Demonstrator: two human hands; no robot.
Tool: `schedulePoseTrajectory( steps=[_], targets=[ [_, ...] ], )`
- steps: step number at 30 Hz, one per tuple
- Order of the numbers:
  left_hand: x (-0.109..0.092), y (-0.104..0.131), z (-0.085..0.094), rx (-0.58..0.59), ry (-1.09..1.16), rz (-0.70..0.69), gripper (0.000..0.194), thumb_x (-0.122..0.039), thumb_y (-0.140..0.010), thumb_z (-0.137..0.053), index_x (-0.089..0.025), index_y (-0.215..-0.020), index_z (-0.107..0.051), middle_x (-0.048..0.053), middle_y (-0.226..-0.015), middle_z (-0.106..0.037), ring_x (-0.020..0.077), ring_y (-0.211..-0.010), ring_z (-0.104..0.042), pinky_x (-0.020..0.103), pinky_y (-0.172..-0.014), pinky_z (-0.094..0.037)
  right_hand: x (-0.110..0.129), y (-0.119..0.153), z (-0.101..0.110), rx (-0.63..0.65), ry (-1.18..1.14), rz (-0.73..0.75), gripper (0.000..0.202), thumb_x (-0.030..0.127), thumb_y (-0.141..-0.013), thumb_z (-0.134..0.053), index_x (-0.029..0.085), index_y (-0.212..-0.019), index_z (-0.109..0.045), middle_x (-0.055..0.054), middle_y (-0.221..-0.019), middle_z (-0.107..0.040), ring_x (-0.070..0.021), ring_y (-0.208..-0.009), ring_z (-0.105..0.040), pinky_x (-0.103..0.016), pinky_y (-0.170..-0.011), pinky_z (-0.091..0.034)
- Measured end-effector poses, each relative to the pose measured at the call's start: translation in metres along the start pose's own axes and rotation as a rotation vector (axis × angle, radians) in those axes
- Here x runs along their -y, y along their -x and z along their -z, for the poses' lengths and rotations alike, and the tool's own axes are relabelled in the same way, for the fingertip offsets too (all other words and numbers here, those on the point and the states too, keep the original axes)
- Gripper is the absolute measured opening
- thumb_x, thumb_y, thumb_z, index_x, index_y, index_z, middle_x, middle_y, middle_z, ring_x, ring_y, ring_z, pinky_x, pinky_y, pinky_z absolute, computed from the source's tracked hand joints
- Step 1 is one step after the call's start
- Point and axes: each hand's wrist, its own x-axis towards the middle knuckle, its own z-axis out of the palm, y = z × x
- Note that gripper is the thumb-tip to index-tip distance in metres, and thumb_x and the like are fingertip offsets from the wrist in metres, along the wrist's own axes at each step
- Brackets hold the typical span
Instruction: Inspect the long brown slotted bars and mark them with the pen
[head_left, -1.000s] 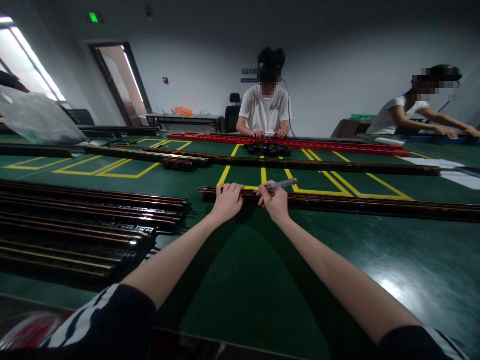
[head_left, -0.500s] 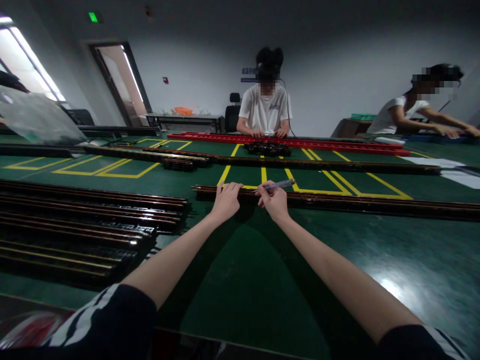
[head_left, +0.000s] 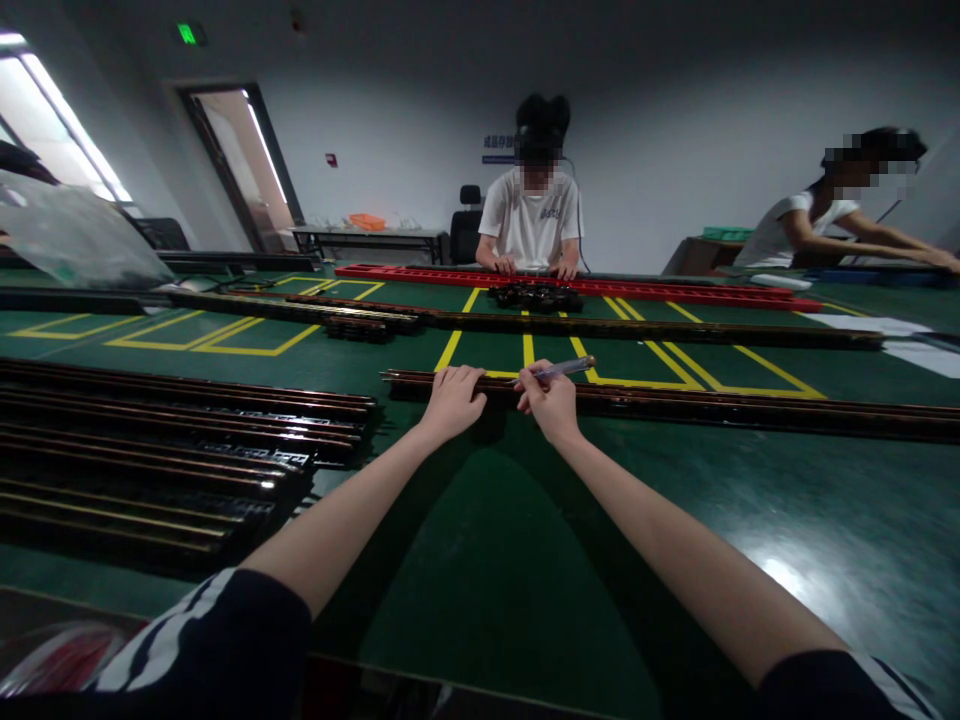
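Observation:
A long dark rail point(head_left: 720, 404) with coppery strips lies across the green table in front of me. My left hand point(head_left: 454, 394) grips the rail close to its left end, fingers over the far side and thumb on the near side. Just to the right, my right hand point(head_left: 550, 402) pinches a pen point(head_left: 568, 367) with a clear barrel. The pen slants, its brownish end up to the right and its tip down at the rail. Whether the tip touches the rail is too small to tell.
Several similar rails point(head_left: 180, 420) lie at the left. Farther back are another long rail point(head_left: 660, 328), a cluster of black parts point(head_left: 536, 295) and a red rail point(head_left: 675, 290). Two co-workers point(head_left: 529, 220) work across the table. Papers point(head_left: 922, 355) lie at right.
My hands and the pen are almost where they were; my left thumb has shifted slightly right. The co-worker at the right has moved an arm farther right.

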Motion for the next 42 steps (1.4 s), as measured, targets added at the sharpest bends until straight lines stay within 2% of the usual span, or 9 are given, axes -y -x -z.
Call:
schedulePoseTrajectory(
  steps=[9,14,20,28,35,42],
  targets=[
    [0.0004,0.0006,-0.0010,0.001,-0.068,-0.028,0.041,-0.032,-0.085,-0.048,-0.016,-0.123,-0.054,0.011,-0.120,-0.061,0.0266,-0.117,-0.050,0.043,-0.105,-0.030,-0.0007,-0.0002,-0.0008,0.001,0.010,0.014,0.037,0.055,-0.081,-0.056,0.019,-0.075,-0.055,-0.001,-0.064,-0.063,-0.0108,-0.042,-0.057,-0.021,-0.037,-0.045],
    [0.0009,-0.0008,-0.0020,0.001,-0.074,-0.017,0.036,-0.032,-0.087,-0.049,-0.020,-0.121,-0.055,0.009,-0.119,-0.061,0.0263,-0.116,-0.050,0.043,-0.103,-0.031,-0.0024,-0.0018,0.0003,0.009,0.001,-0.014,0.037,0.056,-0.080,-0.057,0.019,-0.076,-0.055,-0.001,-0.064,-0.063,-0.0110,-0.042,-0.057,-0.021,-0.037,-0.045],
    [0.0015,-0.0012,-0.0028,-0.003,-0.067,-0.011,0.036,-0.033,-0.087,-0.050,-0.018,-0.119,-0.056,0.010,-0.118,-0.061,0.0268,-0.115,-0.050,0.043,-0.103,-0.031,-0.0042,-0.0037,0.0036,0.046,-0.009,-0.040,0.038,0.057,-0.078,-0.058,0.019,-0.077,-0.055,-0.002,-0.066,-0.065,-0.0115,-0.044,-0.059,-0.021,-0.038,-0.046],
    [0.0008,-0.0007,-0.0028,-0.013,-0.059,-0.004,0.032,-0.031,-0.086,-0.050,-0.019,-0.115,-0.057,0.009,-0.115,-0.062,0.0260,-0.113,-0.051,0.043,-0.102,-0.032,-0.0034,-0.0029,0.0025,0.047,-0.035,-0.023,0.031,0.049,-0.081,-0.058,0.018,-0.076,-0.055,-0.001,-0.065,-0.064,-0.0107,-0.043,-0.058,-0.020,-0.036,-0.045],
    [-0.0060,0.0001,0.0008,0.006,-0.096,0.013,0.031,-0.029,-0.087,-0.048,-0.019,-0.115,-0.056,0.010,-0.117,-0.061,0.0268,-0.115,-0.050,0.045,-0.105,-0.028,-0.0010,-0.0016,0.0015,0.036,-0.021,-0.024,0.033,0.051,-0.081,-0.057,0.018,-0.076,-0.055,-0.002,-0.065,-0.064,-0.0110,-0.043,-0.058,-0.020,-0.037,-0.045],
    [-0.0054,0.0008,-0.0016,-0.024,-0.114,0.038,0.032,-0.024,-0.086,-0.047,-0.017,-0.115,-0.056,0.010,-0.118,-0.061,0.0266,-0.117,-0.049,0.045,-0.110,-0.024,0.0037,-0.0005,-0.0008,0.021,-0.033,-0.007,0.034,0.051,-0.081,-0.057,0.018,-0.075,-0.055,-0.001,-0.066,-0.064,-0.0091,-0.041,-0.056,-0.019,-0.036,-0.043]
  ],
)
